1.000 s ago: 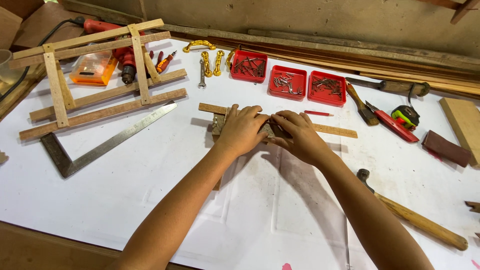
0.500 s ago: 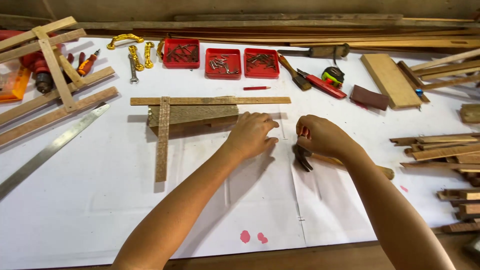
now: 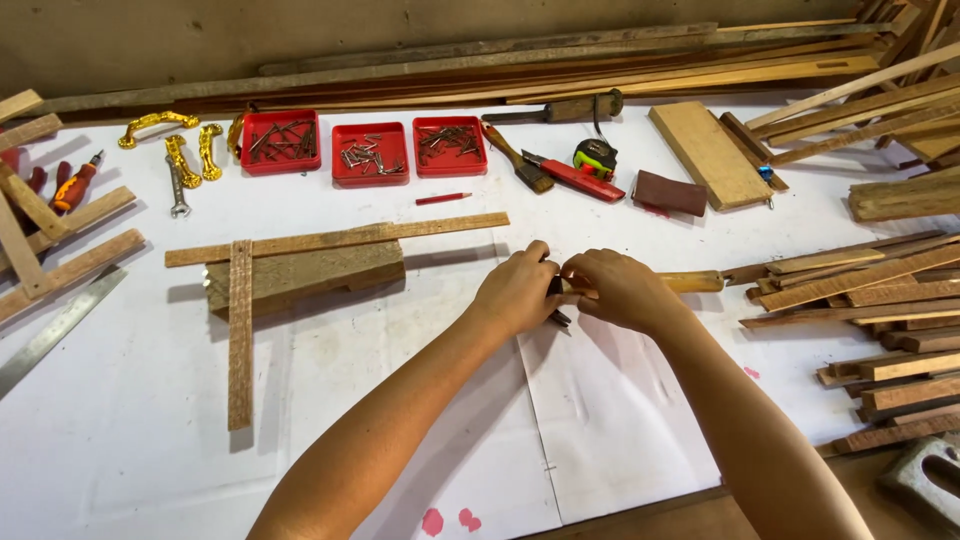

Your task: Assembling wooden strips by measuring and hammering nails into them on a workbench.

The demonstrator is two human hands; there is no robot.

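Head view: nearest, two bare forearms reach up from the near edge over the white-covered counter (image 3: 150, 470), which carries a few pink spots near its front. The left hand (image 3: 515, 290) and the right hand (image 3: 625, 290) meet at the middle, touching each other. Both are curled closed around a hammer (image 3: 690, 282): its wooden handle sticks out to the right from under the right hand, and a bit of dark metal shows below the left hand's grip. The hammer lies low over the counter, just right of centre.

To the left, a T-shaped piece of wooden strips (image 3: 240, 330) rests on a thicker wooden block (image 3: 305, 275). At the right edge, a heap of short wooden slats (image 3: 870, 300) lies well apart from the hands. At the far left, a steel ruler (image 3: 55, 325) and a wooden frame (image 3: 60, 240) lie.

Farther off, a red pencil (image 3: 443, 198) lies alone. Behind it three red trays stand in a row: the left tray (image 3: 280, 143) holds longer dark nails, the middle tray (image 3: 370, 153) small pale nails or screws, the right tray (image 3: 450, 146) more dark nails. Left of them lie golden handles (image 3: 180, 145); right of them a brush (image 3: 518, 162), a red utility knife (image 3: 572, 177) and a tape measure (image 3: 597, 155). Long boards (image 3: 500, 75) line the far edge.
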